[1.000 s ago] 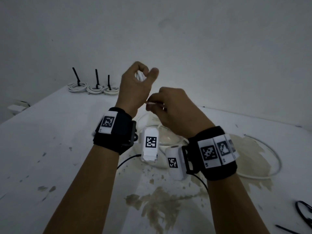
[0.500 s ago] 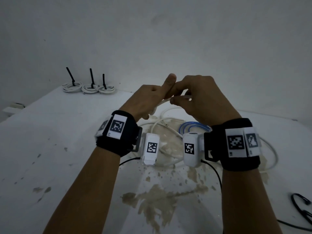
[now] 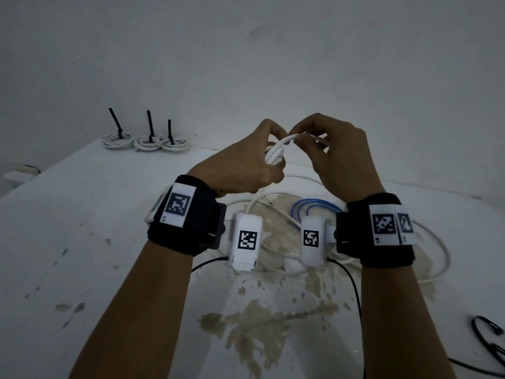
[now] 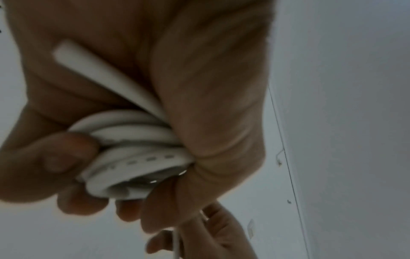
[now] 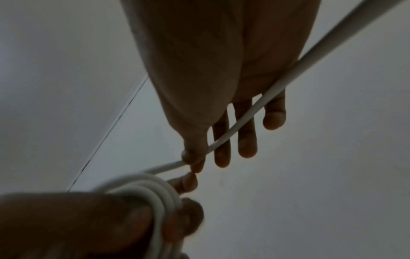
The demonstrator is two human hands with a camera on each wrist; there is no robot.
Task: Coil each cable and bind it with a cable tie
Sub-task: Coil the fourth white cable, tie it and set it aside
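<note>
My left hand point(image 3: 243, 165) is held up over the table and grips a small coil of white cable point(image 3: 274, 155); the left wrist view shows several turns point(image 4: 137, 154) packed between its thumb and curled fingers. My right hand point(image 3: 336, 157) is just to the right of it. It pinches the free strand point(image 5: 244, 119) of the same cable between thumb and forefinger, close to the coil point(image 5: 153, 192). The strand arches over the top of the coil, and the rest of it trails down toward the table.
Three bound white coils point(image 3: 144, 142) with upright black ties sit at the far left by the wall. A blue cable point(image 3: 314, 209) and loose white cable point(image 3: 442, 255) lie under my wrists on the stained table point(image 3: 82, 242). Black ties point(image 3: 489, 340) lie at the right edge.
My left hand has dropped from an upright fist to level with the right. The right hand has risen and carried the strand over the coil, which shows more turns.
</note>
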